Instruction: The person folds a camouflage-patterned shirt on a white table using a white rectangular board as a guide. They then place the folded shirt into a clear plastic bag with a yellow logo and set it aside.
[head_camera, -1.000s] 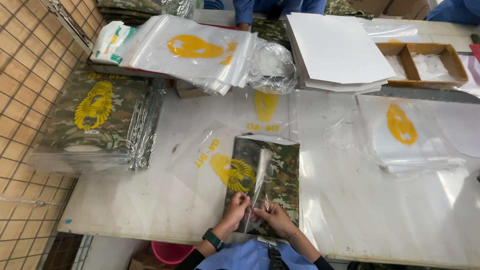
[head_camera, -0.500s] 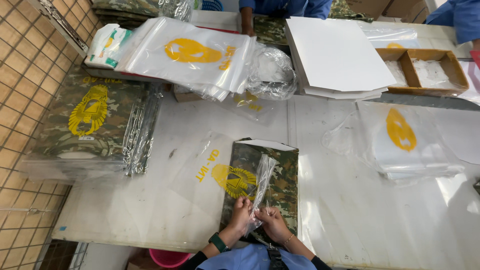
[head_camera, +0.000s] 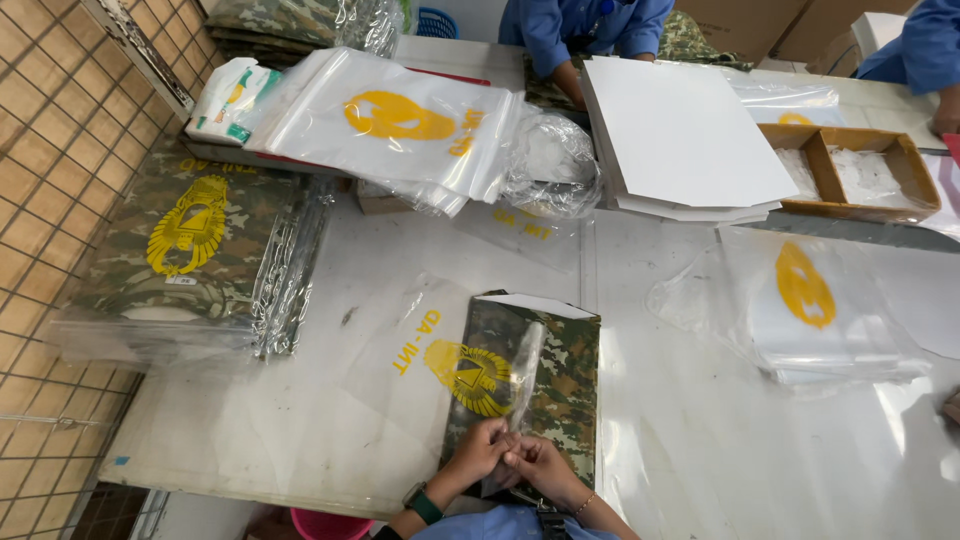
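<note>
Both hands meet at the near edge of the table (head_camera: 330, 260), right over the bottom end of a folded camo garment (head_camera: 560, 375) w/ a yellow emblem. Left hand (head_camera: 480, 450) and right hand (head_camera: 540, 462) are touching each other, fingers curled in and pinching the lower end of a clear plastic strip (head_camera: 522, 375) that runs up across the camo fabric. Can't tell exactly which fingertips have the grip, they're bunched together. Left wrist has a dark green watch (head_camera: 422, 503).

The garment lies flat, a white card edge poking out at its top, and a clear bag (head_camera: 400, 350) w/ yellow print lies just left of it, partly overlapping.

Around it: stack of bagged camo garments (head_camera: 190, 250) far left, pile of empty printed bags (head_camera: 400, 125) at top, stack of white card sheets (head_camera: 680, 140) top centre, brown cardboard tray (head_camera: 850, 175) top right, another heap of clear bags (head_camera: 810, 310) on the right. Ppl in blue sleeves (head_camera: 570, 30) work on the far side of the table.
</note>
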